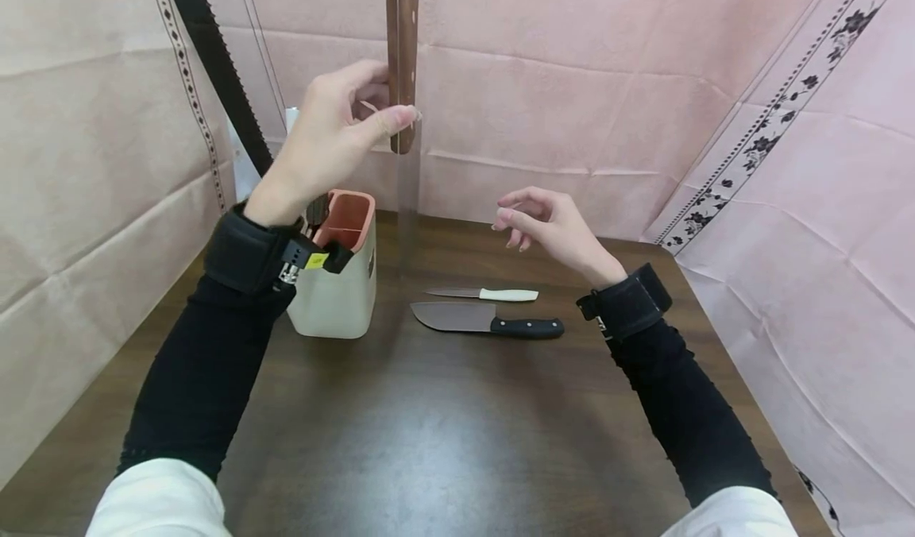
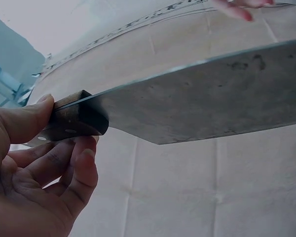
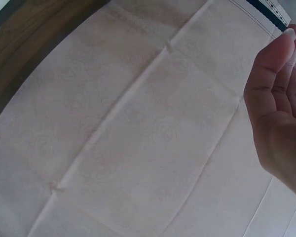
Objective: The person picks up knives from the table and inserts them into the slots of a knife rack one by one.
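My left hand pinches the brown wooden handle of a cleaver, held upright above the table with its blade pointing down. Seen edge-on in the head view, that blade shows broad and dark-spotted in the left wrist view, where the cleaver extends to the right. Loosely curled and holding nothing, my right hand hovers over the back of the table, to the right. Below and between the hands lie a small paring knife with a white handle and a wider kitchen knife with a black riveted handle.
Under my left wrist stands a pale knife block with an orange-pink inside and dark utensils in its left part. Pink cloth hangs behind and beside the dark wooden table.
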`<state>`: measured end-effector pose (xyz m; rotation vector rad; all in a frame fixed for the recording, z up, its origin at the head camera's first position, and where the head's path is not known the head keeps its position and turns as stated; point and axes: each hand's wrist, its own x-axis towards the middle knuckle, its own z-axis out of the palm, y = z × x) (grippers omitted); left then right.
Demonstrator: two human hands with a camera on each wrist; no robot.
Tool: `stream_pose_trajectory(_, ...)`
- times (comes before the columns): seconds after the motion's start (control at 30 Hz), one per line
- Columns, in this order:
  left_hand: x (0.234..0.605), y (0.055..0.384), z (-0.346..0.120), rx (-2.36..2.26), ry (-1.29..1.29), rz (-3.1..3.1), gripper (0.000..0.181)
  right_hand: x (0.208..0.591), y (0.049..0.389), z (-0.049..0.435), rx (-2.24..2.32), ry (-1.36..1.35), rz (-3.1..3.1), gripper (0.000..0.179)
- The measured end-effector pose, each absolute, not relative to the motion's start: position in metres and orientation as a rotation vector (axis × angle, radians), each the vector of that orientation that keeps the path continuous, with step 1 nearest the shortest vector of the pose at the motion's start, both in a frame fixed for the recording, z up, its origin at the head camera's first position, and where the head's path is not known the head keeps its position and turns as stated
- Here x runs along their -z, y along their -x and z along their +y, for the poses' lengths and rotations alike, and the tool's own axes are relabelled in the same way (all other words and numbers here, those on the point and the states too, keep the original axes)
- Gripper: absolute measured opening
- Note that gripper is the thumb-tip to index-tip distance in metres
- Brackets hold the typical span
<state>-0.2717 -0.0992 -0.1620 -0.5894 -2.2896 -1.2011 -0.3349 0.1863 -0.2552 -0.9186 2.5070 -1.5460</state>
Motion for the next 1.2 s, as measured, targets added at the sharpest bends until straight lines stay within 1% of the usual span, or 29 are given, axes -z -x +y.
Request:
stream_pose_trajectory(0.2,0.151,0.264,-0.109,1.183,0.553,-2.282,0.038,0.257,0.335,0.184,1.542,0.895,2.486,0.030)
stream_pose_trajectory(0.37,0.143,0.258,-0.118,1.213,0.540,-2.252,0.037,0.258,0.335,0.183,1.540,0.889,2.484,0.028)
stream_pose_trajectory(0.6,0.137,0.246,-0.128,1.263,0.538,-2.201,0.040,0.262,0.337,0.184,1.526,0.907,2.494,0.026)
stream_pose_trajectory(0.9,0.129,0.227,-0.146,1.309,0.552,-2.117,0.036,0.265,0.337,0.183,1.488,0.904,2.499,0.027)
stream_pose_trajectory(1.2,0.123,0.217,-0.165,1.373,0.534,-2.051,0.032,0.267,0.337,0.181,1.481,0.885,2.491,0.029)
